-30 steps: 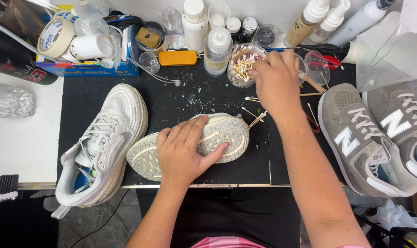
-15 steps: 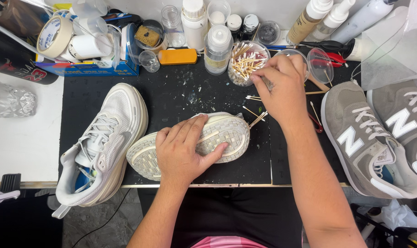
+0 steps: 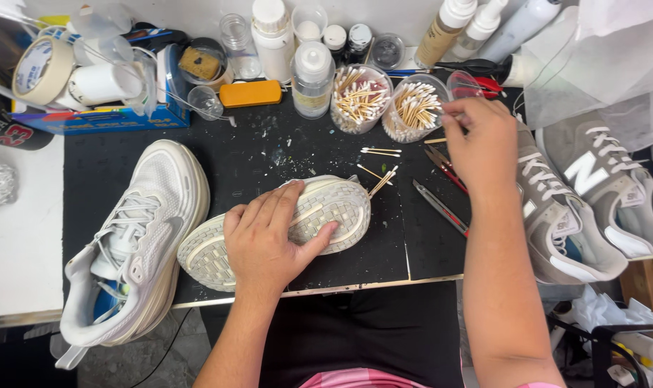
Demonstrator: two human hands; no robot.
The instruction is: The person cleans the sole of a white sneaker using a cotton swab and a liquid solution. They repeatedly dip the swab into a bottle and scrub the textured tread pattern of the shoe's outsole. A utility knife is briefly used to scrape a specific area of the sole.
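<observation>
Cotton swabs point(image 3: 415, 108) stand in a clear cup beside my pinching right hand point(image 3: 479, 140), light and bendy, best taken mid-stick, I judge, while my left hand point(image 3: 265, 241) presses flat, unclenched, on the upturned white sneaker point(image 3: 341, 208).

Bare forearms, black trousers, pink hem at waist.
</observation>
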